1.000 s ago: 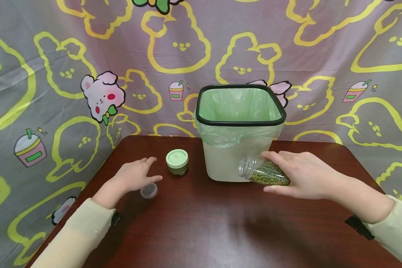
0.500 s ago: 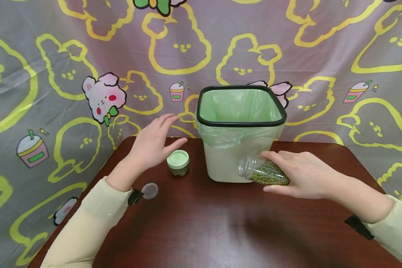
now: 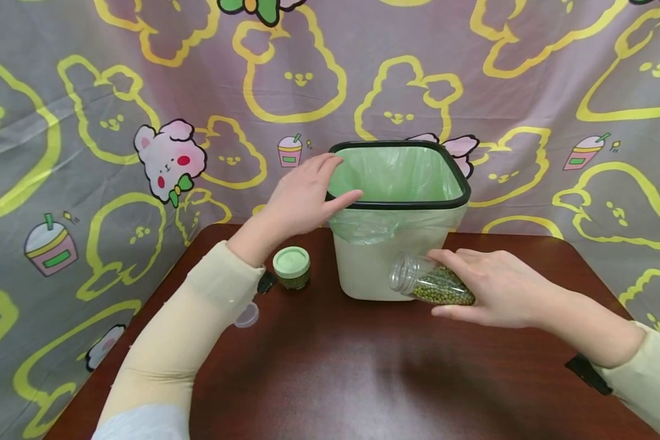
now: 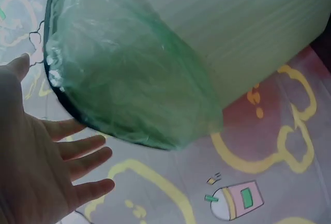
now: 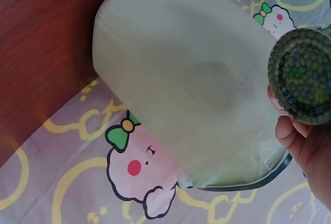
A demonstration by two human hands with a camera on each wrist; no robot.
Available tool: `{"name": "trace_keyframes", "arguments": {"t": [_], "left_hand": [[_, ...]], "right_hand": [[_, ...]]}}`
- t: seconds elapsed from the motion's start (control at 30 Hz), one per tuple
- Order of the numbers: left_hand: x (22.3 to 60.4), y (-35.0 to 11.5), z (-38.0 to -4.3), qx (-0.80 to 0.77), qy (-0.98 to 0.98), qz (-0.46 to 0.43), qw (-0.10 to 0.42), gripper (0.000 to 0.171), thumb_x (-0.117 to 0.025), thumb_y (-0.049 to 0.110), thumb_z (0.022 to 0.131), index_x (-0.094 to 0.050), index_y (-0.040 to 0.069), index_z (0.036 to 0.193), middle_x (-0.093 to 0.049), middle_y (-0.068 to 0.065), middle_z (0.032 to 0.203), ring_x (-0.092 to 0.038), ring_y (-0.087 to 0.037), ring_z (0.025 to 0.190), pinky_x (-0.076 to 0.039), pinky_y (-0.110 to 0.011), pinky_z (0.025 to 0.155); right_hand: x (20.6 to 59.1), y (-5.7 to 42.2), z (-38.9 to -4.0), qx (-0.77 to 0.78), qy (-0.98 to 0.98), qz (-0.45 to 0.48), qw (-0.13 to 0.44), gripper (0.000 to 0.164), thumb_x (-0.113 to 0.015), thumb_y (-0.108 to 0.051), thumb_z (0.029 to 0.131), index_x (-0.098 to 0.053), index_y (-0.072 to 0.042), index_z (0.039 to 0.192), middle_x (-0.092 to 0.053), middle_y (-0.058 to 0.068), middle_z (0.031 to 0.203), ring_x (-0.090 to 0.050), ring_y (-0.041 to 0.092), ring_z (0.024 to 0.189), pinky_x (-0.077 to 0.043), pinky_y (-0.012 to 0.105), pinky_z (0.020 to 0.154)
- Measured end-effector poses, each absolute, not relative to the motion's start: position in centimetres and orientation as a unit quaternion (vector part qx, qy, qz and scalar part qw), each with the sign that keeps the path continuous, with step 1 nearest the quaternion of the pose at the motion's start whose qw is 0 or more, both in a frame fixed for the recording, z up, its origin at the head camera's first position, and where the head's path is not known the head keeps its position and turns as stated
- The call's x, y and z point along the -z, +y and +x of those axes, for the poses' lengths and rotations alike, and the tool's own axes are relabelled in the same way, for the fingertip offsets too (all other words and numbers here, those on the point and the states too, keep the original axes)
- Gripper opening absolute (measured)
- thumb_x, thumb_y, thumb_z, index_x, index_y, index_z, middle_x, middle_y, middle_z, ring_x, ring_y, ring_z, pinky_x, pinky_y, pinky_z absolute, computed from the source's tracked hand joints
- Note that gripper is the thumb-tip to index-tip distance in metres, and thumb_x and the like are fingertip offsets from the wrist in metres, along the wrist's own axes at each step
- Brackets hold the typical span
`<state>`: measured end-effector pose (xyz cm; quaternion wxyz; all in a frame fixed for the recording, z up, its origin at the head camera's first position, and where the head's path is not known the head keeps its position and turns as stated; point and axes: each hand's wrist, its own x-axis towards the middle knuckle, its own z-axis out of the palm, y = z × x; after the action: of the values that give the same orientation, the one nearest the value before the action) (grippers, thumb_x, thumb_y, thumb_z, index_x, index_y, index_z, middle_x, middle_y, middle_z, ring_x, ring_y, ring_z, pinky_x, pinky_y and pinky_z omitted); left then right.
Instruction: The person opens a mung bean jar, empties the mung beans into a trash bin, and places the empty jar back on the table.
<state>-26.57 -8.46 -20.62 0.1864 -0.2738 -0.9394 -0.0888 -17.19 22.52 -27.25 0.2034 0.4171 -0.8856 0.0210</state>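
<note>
The right hand (image 3: pixel 489 287) grips a clear plastic bottle (image 3: pixel 426 278) of green mung beans (image 3: pixel 445 288), thumb on one side and fingers on the other, in front of the trash bin (image 3: pixel 371 269). The bottle lies nearly on its side above the table (image 3: pixel 330 379), its uncapped mouth toward the left and slightly raised. From the head one sees the threaded neck and the beans settled along the lower wall; the right wrist camera shows instead the round base, with beans packed behind it.

The left hand (image 3: pixel 305 194) is at the bin's left side, overlapping the black rim (image 3: pixel 401 205) in the head view. There its fingers look close together, but the left wrist camera shows them extended and spread, with the thumb well apart and nothing held (whether a fingertip touches the rim, I cannot tell). That camera also shows the overhanging green liner (image 4: pixel 134 79) bunched loosely down the outside, while the head view looks into the lined opening.

Left of the bin stands a small jar (image 3: pixel 292 269) with a pale green lid; near it, partly behind the left sleeve (image 3: pixel 198 318), lies a clear cap (image 3: pixel 247 316). Cartoon-printed cloth (image 3: pixel 302 98) hangs behind.
</note>
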Motion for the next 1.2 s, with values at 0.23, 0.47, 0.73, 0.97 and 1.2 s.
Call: {"name": "trace_keyframes", "arguments": {"t": [0.23, 0.47, 0.73, 0.97, 1.2], "left_hand": [[21.1, -7.1, -28.0, 0.072, -0.959, -0.244, 0.127, 0.088, -0.035, 0.074, 0.090, -0.034, 0.010, 0.150, -0.036, -0.008, 0.151, -0.032, -0.025, 0.139, -0.032, -0.042, 0.109], [21.7, -6.9, -28.5, 0.057, -0.961, -0.242, 0.125, 0.088, -0.031, 0.074, 0.091, -0.035, 0.010, 0.150, -0.035, -0.009, 0.152, -0.032, -0.026, 0.139, -0.028, -0.041, 0.111], [21.9, -6.7, -28.3, 0.042, -0.958, -0.245, 0.141, 0.086, -0.030, 0.072, 0.093, -0.036, 0.008, 0.149, -0.035, -0.011, 0.152, -0.031, -0.027, 0.139, -0.028, -0.041, 0.111], [21.9, -6.6, -28.2, 0.065, -0.962, -0.237, 0.121, 0.086, -0.030, 0.073, 0.092, -0.033, 0.009, 0.151, -0.024, -0.012, 0.157, -0.021, -0.025, 0.144, -0.033, -0.051, 0.107], [21.9, -6.3, -28.1, 0.059, -0.959, -0.248, 0.120, 0.083, -0.031, 0.069, 0.094, -0.034, 0.007, 0.149, -0.023, -0.014, 0.157, -0.021, -0.026, 0.144, -0.027, -0.046, 0.111]], "right_hand": [[27.3, 22.5, -17.2, -0.022, -0.887, 0.416, 0.200, 0.071, -0.070, -0.059, 0.080, -0.050, -0.010, 0.127, -0.063, -0.005, 0.097, -0.063, 0.012, 0.085, -0.052, 0.036, 0.063], [27.4, 22.5, -17.3, -0.020, -0.885, 0.418, 0.202, 0.071, -0.070, -0.060, 0.080, -0.050, -0.010, 0.127, -0.063, -0.004, 0.097, -0.063, 0.012, 0.084, -0.052, 0.036, 0.062], [27.4, 22.5, -17.3, -0.023, -0.885, 0.418, 0.205, 0.071, -0.070, -0.059, 0.079, -0.049, -0.011, 0.126, -0.063, -0.003, 0.096, -0.063, 0.012, 0.084, -0.052, 0.036, 0.062], [27.3, 22.7, -17.5, -0.030, -0.884, 0.413, 0.217, 0.069, -0.073, -0.057, 0.078, -0.050, -0.012, 0.126, -0.062, -0.004, 0.095, -0.062, 0.013, 0.082, -0.051, 0.036, 0.060], [26.7, 23.2, -17.8, -0.042, -0.878, 0.409, 0.247, 0.069, -0.075, -0.055, 0.076, -0.052, -0.012, 0.125, -0.063, -0.004, 0.094, -0.062, 0.013, 0.081, -0.050, 0.038, 0.059]]}}
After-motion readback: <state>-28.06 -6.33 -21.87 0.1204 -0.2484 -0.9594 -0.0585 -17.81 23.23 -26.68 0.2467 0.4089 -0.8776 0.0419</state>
